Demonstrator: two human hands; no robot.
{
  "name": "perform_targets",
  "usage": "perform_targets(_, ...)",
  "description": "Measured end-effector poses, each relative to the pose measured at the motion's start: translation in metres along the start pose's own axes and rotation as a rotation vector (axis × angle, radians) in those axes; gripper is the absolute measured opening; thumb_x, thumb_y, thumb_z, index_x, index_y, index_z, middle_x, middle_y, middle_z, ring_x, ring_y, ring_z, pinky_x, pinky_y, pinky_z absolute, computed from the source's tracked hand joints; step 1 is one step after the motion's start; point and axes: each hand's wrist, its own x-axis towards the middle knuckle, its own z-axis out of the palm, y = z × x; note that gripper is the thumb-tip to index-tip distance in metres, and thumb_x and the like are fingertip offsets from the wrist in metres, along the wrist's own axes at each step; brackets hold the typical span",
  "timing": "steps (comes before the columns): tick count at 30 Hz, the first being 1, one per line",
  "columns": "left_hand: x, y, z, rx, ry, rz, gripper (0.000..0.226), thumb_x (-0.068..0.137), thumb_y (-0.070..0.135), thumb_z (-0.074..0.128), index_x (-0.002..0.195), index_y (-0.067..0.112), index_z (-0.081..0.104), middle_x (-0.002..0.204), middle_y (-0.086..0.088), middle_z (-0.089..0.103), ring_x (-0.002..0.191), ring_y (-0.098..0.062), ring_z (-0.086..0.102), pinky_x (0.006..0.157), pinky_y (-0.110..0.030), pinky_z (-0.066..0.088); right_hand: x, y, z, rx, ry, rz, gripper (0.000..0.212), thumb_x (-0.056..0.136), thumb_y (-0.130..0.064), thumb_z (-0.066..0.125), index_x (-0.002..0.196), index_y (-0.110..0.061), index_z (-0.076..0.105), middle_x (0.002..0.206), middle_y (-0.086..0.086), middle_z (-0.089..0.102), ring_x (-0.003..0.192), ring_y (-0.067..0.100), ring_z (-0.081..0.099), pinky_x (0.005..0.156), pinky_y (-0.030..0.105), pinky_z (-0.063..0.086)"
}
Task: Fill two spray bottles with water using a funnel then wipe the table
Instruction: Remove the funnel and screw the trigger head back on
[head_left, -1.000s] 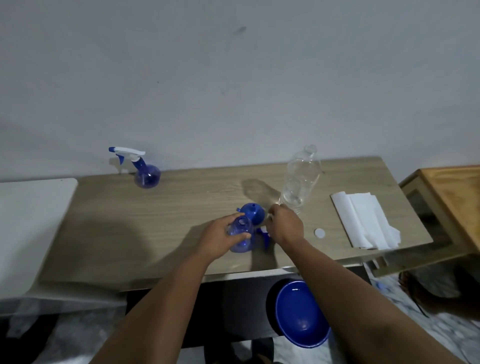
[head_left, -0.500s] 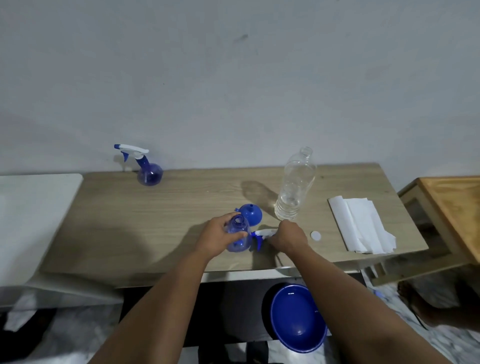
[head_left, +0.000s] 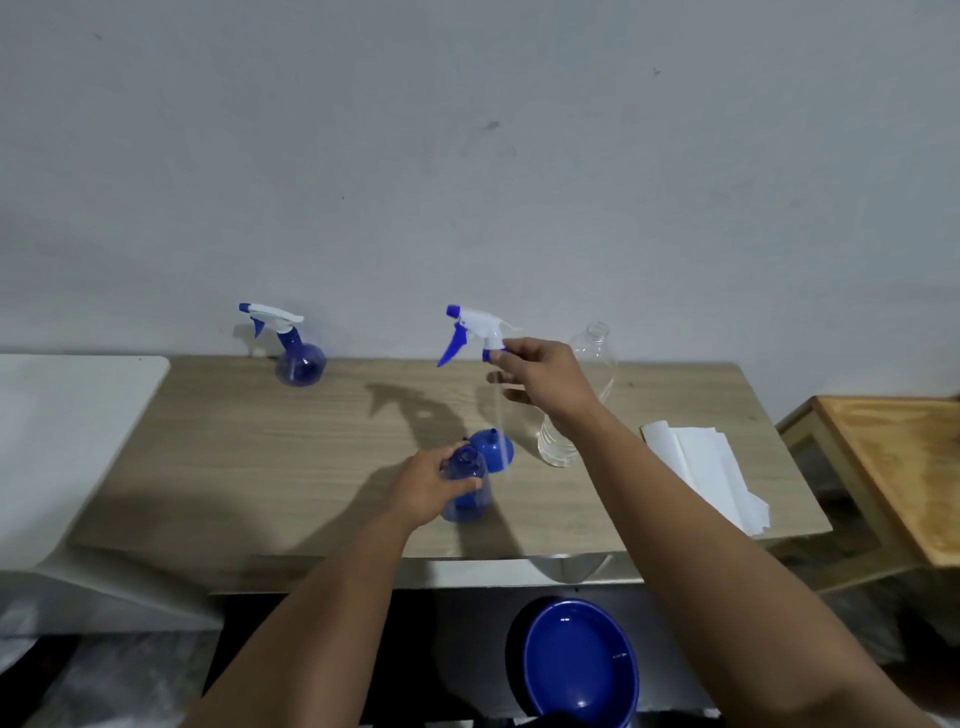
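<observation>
Gripping the open-necked blue spray bottle (head_left: 465, 488) around its body, the left hand (head_left: 428, 486) holds it upright on the wooden table (head_left: 218, 467) near the front edge. Far to the left, at the back by the wall, a second spray bottle (head_left: 296, 353) stands with its trigger head on. Just behind the held bottle sits the blue funnel (head_left: 493, 448), touching or nearly touching it. Above them, the right hand (head_left: 545, 376) pinches the white-and-blue trigger head (head_left: 475, 330) by its collar, lifted clear of the table, its thin dip tube hanging down toward the funnel. Right of the funnel stands a clear water bottle (head_left: 566, 436), uncapped, then a folded white cloth (head_left: 706, 467). Below the table lies a blue basin (head_left: 579, 660).
</observation>
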Motion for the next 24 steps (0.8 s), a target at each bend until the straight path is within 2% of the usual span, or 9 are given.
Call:
perform_targets(2, 0.0, 0.0, 0.0, 0.002, -0.003, 0.002, 0.052, 0.077, 0.011, 0.087, 0.125, 0.018, 0.068, 0.108, 0.011, 0.073, 0.085, 0.019, 0.064, 0.08, -0.005, 0.047, -0.002, 0.001, 0.012, 0.098, 0.002, -0.071, 0.017, 0.099, -0.015, 0.074, 0.114, -0.007, 0.072, 0.103, 0.006, 0.075, 0.089, 0.019, 0.078, 0.073, 0.031, 0.06)
perform_targets(5, -0.004, 0.002, -0.001, -0.041, -0.015, -0.022, 0.044, 0.077, 0.01, 0.087, 0.115, 0.025, 0.07, 0.103, 0.01, 0.077, 0.095, 0.001, 0.071, 0.093, -0.024, 0.053, -0.004, 0.006, 0.025, 0.122, 0.029, -0.145, 0.024, 0.099, -0.012, 0.072, 0.12, 0.0, 0.071, 0.1, 0.005, 0.075, 0.092, 0.021, 0.078, 0.076, 0.03, 0.062)
perform_targets(9, -0.004, 0.004, -0.003, -0.052, -0.004, -0.01, 0.038, 0.072, 0.018, 0.089, 0.104, 0.031, 0.073, 0.103, 0.004, 0.079, 0.104, -0.019, 0.073, 0.103, -0.043, 0.052, -0.005, 0.017, 0.033, 0.091, 0.055, -0.207, 0.017, 0.099, -0.009, 0.071, 0.115, -0.004, 0.073, 0.095, -0.002, 0.077, 0.093, 0.02, 0.078, 0.074, 0.029, 0.059)
perform_targets(11, -0.006, 0.004, -0.003, -0.061, -0.004, -0.008, 0.038, 0.066, 0.028, 0.089, 0.1, 0.033, 0.074, 0.101, 0.004, 0.079, 0.103, -0.019, 0.073, 0.103, -0.045, 0.052, -0.004, 0.018, 0.034, 0.09, 0.059, -0.235, 0.012, 0.099, -0.009, 0.07, 0.11, -0.014, 0.073, 0.095, -0.006, 0.078, 0.097, 0.021, 0.079, 0.075, 0.028, 0.059)
perform_targets(13, -0.005, 0.003, -0.003, -0.059, -0.016, -0.011, 0.055, 0.06, 0.038, 0.088, 0.112, 0.027, 0.074, 0.104, 0.007, 0.078, 0.105, -0.016, 0.072, 0.104, -0.044, 0.052, -0.005, 0.015, 0.033, 0.092, 0.06, -0.259, 0.012, 0.1, -0.01, 0.07, 0.108, -0.018, 0.072, 0.091, -0.011, 0.079, 0.099, 0.022, 0.078, 0.077, 0.029, 0.062)
perform_targets(15, -0.005, 0.004, -0.003, -0.048, -0.019, -0.014, 0.064, 0.066, 0.028, 0.091, 0.126, 0.016, 0.07, 0.109, 0.007, 0.077, 0.107, -0.012, 0.071, 0.105, -0.042, 0.051, -0.005, 0.011, 0.03, 0.078, 0.062, -0.279, 0.013, 0.1, -0.01, 0.07, 0.113, -0.012, 0.073, 0.091, -0.013, 0.079, 0.1, 0.021, 0.078, 0.081, 0.033, 0.064)
perform_targets(18, -0.005, 0.004, -0.003, -0.061, -0.012, -0.036, 0.065, 0.074, 0.016, 0.09, 0.134, 0.011, 0.064, 0.115, 0.008, 0.075, 0.11, -0.007, 0.068, 0.107, -0.039, 0.05, -0.002, 0.016, 0.028, 0.009, 0.061, -0.269, 0.018, 0.098, -0.015, 0.073, 0.116, -0.011, 0.075, 0.098, -0.007, 0.079, 0.098, 0.024, 0.078, 0.084, 0.044, 0.063)
perform_targets(21, -0.007, 0.007, -0.003, -0.064, -0.027, -0.039, 0.063, 0.074, 0.016, 0.089, 0.132, 0.012, 0.064, 0.111, 0.01, 0.075, 0.105, -0.005, 0.069, 0.106, -0.038, 0.05, -0.002, 0.037, 0.03, -0.084, 0.022, -0.236, 0.021, 0.092, -0.023, 0.079, 0.112, -0.018, 0.077, 0.102, -0.002, 0.08, 0.089, 0.027, 0.078, 0.084, 0.052, 0.061)
perform_targets(24, -0.007, 0.007, -0.004, -0.057, -0.019, -0.028, 0.069, 0.061, 0.036, 0.089, 0.125, 0.017, 0.069, 0.107, 0.009, 0.077, 0.104, -0.009, 0.07, 0.102, -0.042, 0.053, -0.01, 0.069, 0.031, -0.109, -0.017, -0.164, 0.025, 0.087, -0.016, 0.085, 0.111, -0.015, 0.078, 0.101, 0.0, 0.08, 0.08, 0.018, 0.075, 0.083, 0.044, 0.062)
